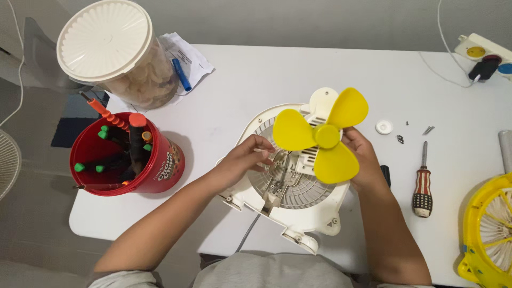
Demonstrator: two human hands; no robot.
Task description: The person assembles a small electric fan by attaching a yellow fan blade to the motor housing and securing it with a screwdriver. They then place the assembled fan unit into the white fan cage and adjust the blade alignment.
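A white fan housing (pixel 298 205) with a round grille lies on the white table (pixel 256 85) in front of me. My right hand (pixel 365 160) holds a yellow three-bladed fan propeller (pixel 322 136) just above the housing. My left hand (pixel 246 157) rests on the housing's left side, fingers curled over the grille near the metal motor bracket (pixel 277 181).
A red tub of screwdrivers (pixel 128 154) and a lidded jar (pixel 114 50) stand at left, with papers and a blue pen behind. A striped-handle screwdriver (pixel 422 184), a white cap (pixel 384 127), small screws (pixel 400 138), a yellow fan grille (pixel 488 229) and a power strip (pixel 482 53) are at right.
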